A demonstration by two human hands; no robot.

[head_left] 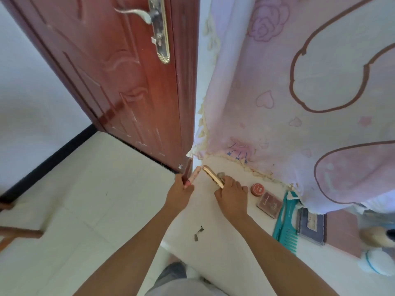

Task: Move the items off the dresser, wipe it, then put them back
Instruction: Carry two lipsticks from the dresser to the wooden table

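While our left hand (pixel 180 192) curls around a pale pink tube (pixel 196 174) at the far left corner of the dresser worktop (pixel 224 221), our right hand (pixel 232 194) grips a slim gold tube (pixel 211 175) just beside it, its far end pointing toward the red-brown door (pixel 132 82). A small grey thing shows at our right fingers; we cannot tell what it is. To the right lie a round red tin (pixel 257 189), a brown palette (pixel 269 205), a teal comb (pixel 286 218) and a grey-blue case (pixel 312 225), side by side, along the fringe of a pink patterned cloth (pixel 277 92) draped over the back of the worktop. Two dark scraps (pixel 198 231) lie between our forearms.
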